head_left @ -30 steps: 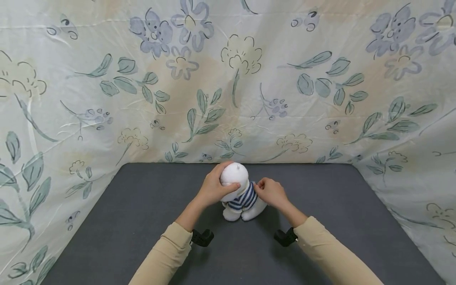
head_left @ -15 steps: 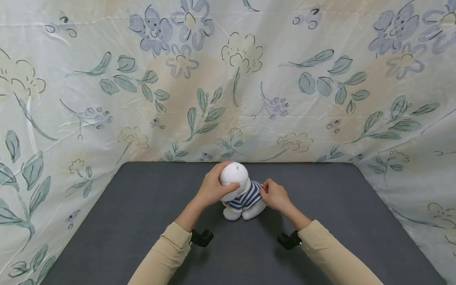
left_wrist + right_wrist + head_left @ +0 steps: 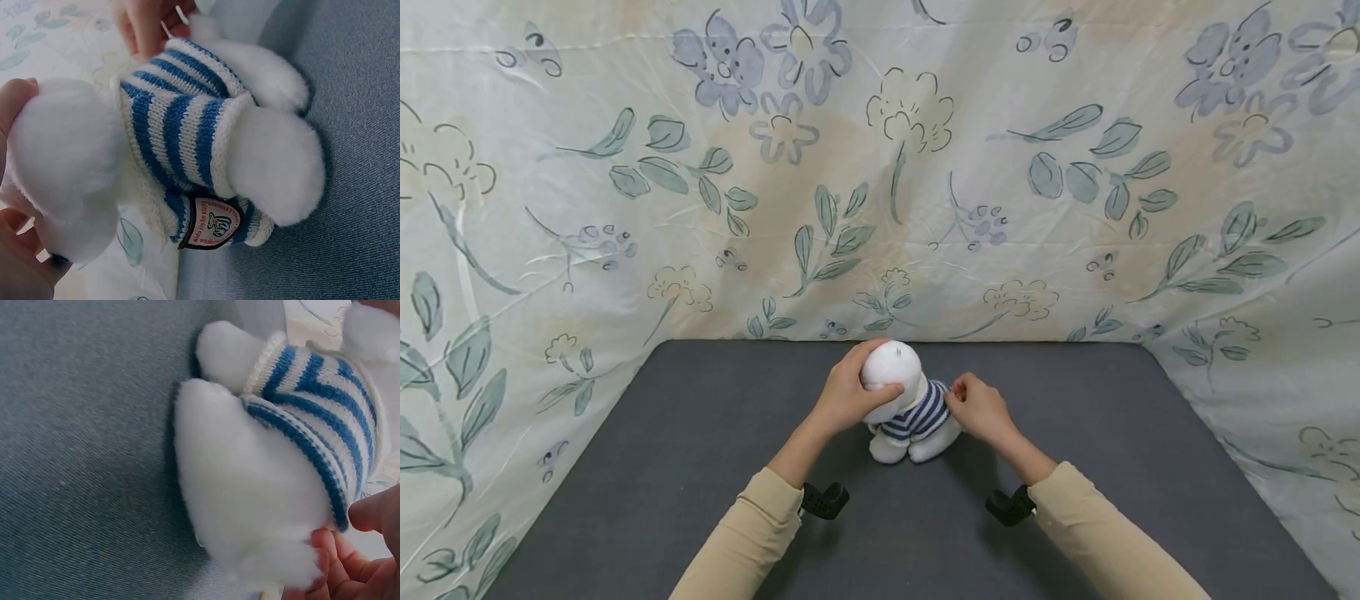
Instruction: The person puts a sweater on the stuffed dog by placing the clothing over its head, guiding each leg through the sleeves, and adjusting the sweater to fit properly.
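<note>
A white plush dog [image 3: 891,363] stands on the grey table and wears a blue-and-white striped knit sweater [image 3: 923,412]. My left hand [image 3: 847,392] grips its head, thumb in front and fingers wrapped behind. A patch with lettering [image 3: 214,222] shows on the sweater in the left wrist view. At the toy's rear, my right hand [image 3: 980,410] pinches the sweater's back hem [image 3: 337,515], its thumb outside and other fingers curled below. The fluffy tail [image 3: 281,562] lies right beside those fingers. The toy's face is mostly hidden by the left hand.
The dark grey tabletop [image 3: 700,467] spreads around the toy on all sides. Behind it hangs a floral curtain [image 3: 970,283], which also runs along both sides. A black camera mount [image 3: 826,501] sits at the left wrist, another mount [image 3: 1010,506] at the right.
My right hand has drawn the sweater's back hem rightward toward the tail, covering more of the toy's back. It then stays nearly still. My left hand keeps its grip on the head.
</note>
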Motion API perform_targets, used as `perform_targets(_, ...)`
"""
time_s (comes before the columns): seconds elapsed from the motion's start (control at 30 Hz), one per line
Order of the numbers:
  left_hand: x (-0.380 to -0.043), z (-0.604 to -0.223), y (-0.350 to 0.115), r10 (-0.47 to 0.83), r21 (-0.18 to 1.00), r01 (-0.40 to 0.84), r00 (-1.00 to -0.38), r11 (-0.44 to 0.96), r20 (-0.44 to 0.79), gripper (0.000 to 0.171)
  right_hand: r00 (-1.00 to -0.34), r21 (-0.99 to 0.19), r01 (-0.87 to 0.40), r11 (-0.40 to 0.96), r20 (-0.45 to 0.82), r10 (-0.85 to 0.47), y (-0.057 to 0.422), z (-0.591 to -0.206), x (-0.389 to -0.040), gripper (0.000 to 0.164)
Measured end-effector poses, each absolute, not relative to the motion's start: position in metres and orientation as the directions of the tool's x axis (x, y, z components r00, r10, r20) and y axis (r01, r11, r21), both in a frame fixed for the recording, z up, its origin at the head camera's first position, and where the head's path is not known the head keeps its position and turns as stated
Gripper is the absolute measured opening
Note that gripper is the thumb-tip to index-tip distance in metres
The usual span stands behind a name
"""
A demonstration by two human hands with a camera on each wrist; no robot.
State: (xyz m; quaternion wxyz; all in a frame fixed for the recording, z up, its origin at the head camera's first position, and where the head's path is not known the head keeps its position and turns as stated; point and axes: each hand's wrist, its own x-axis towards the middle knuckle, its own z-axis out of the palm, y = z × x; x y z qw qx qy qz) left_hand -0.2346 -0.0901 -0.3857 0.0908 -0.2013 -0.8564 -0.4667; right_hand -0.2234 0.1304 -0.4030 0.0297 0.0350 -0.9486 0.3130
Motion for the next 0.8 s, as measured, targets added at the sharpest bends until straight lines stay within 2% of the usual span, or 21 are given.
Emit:
perform_targets(0.23, -0.235, -0.386, -0.090, 0.261, 0.770, 0.423, -0.905, 0.478, 0.336, 0.065, -0.999, -0.586, -0.040, 0.809, 0.006, -0.045, 0.128, -0.396, -0.236, 0.032)
perform_targets(0.53, -0.234, -0.387, -0.090, 0.266, 0.765, 0.432, -0.901, 0.478, 0.343, 0.064, -0.998, -0.565, 0.007, 0.825, -0.060, -0.033, 0.123, -0.393, -0.249, 0.032)
perform_targets(0.8, -0.234, -0.387, -0.089, 0.265, 0.756, 0.437, -0.899, 0.487, 0.349, 0.064, -0.998, -0.531, -0.022, 0.847, -0.039, -0.051, 0.127, -0.400, -0.252, 0.021)
